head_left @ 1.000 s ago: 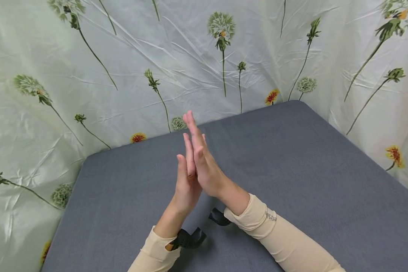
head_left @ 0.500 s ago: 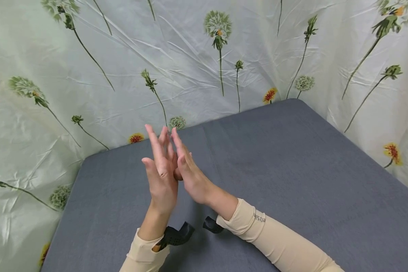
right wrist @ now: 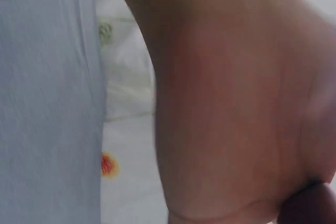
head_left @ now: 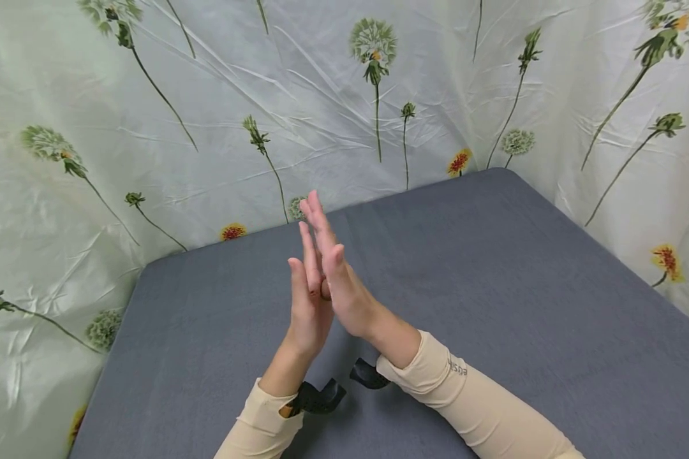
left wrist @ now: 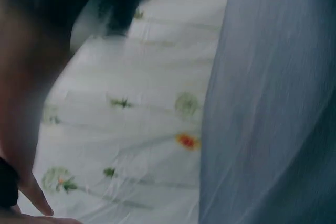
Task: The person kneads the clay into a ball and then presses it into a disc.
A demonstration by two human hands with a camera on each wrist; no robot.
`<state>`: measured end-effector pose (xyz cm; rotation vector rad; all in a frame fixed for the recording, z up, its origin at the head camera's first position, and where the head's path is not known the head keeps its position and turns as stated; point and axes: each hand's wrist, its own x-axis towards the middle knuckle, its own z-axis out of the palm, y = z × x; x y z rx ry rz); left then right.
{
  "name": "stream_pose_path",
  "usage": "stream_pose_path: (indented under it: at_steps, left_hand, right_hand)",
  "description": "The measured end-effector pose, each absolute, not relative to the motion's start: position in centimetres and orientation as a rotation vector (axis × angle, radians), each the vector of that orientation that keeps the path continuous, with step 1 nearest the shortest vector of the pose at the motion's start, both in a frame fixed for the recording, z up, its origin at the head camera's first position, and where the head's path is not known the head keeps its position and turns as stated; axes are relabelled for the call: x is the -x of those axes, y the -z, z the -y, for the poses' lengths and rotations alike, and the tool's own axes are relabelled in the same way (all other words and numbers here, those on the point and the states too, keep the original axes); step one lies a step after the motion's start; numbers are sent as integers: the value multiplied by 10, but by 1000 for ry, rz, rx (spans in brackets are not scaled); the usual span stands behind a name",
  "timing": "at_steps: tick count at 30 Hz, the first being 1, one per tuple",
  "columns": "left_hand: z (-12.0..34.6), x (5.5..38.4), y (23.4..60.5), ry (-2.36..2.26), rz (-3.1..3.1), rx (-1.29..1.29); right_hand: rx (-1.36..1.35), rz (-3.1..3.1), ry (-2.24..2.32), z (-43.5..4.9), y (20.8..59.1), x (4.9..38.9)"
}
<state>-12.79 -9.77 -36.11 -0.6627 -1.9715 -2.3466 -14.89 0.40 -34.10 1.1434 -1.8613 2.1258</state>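
Note:
In the head view, a small round brown ball sits between two facing palms, partly covered by them. My left hand is upright with straight fingers, its palm against the ball from the left. Leaning in from the right, my right hand has its fingers extended and reaching higher than the left fingertips. Both hands are raised over the grey table. In the right wrist view the heel of the right hand fills the middle, and a dark brown rounded edge of the ball shows at the lower right.
The grey cloth-covered table extends beneath the hands. A white curtain with printed dandelions hangs along its back and sides. Black wrist mounts stick out below both hands, near the cream sleeves.
Half a second ago both hands were farther left, with the left fingers higher and more spread. They have since moved right; the right fingers slid up past the left, close to their position one second ago.

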Motion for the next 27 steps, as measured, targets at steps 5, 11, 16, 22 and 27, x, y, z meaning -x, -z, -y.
stream_pose_path:
  at_steps: [5,11,16,22,27]
  left_hand:
    - [90,119,359,2424,1978,766]
    - [97,112,342,2288,1936,740]
    - [112,117,336,2167,1887,651]
    - [122,129,341,2133,1888,544]
    - [117,137,352,2231,1901,542]
  right_hand:
    - [-1060,1844,-2150,-12,345,165]
    - [-1030,1961,-2197,-1,364,172]
    - [-1092,2045,-2268,11,372,161]
    - [-1227,2102,-2070,18,367,143]
    - [-1224,2069,-1939,11,355,136]
